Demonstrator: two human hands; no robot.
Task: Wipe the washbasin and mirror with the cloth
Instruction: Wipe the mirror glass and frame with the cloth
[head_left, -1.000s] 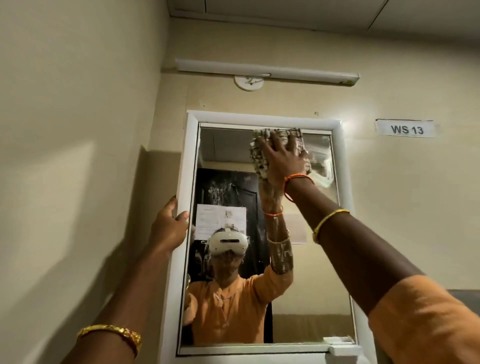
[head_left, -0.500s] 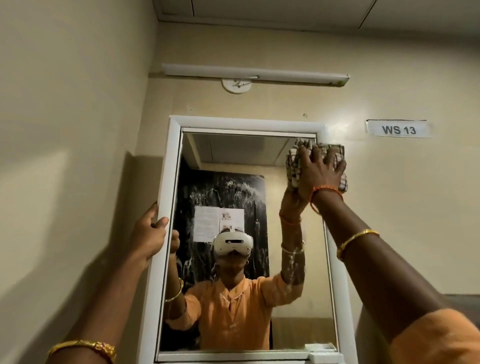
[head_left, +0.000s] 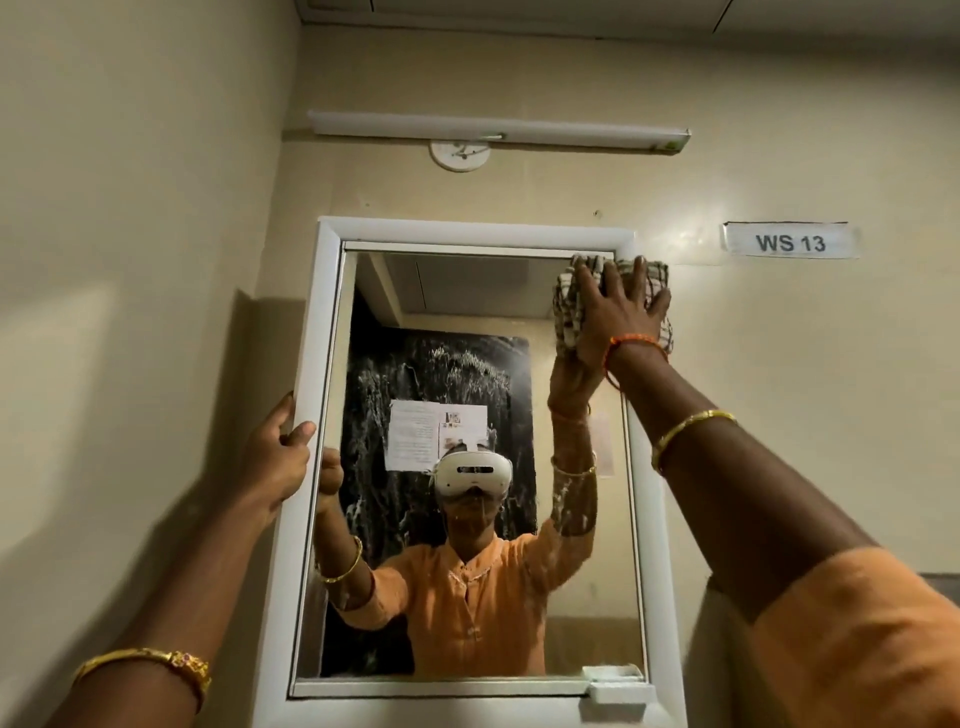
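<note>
The checked cloth (head_left: 566, 317) is pressed flat on the mirror (head_left: 467, 312) corner by the right hand (head_left: 618, 317); the frame (head_left: 322, 332) is gripped by the left hand (head_left: 278, 457).

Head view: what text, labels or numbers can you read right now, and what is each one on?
"WS 13": on the white label stuck to the wall, right of the mirror.
Printed sheet on the dark door seen in the mirror's reflection: text too small and blurred to read.
White headset in the reflection: no readable marking.
</note>
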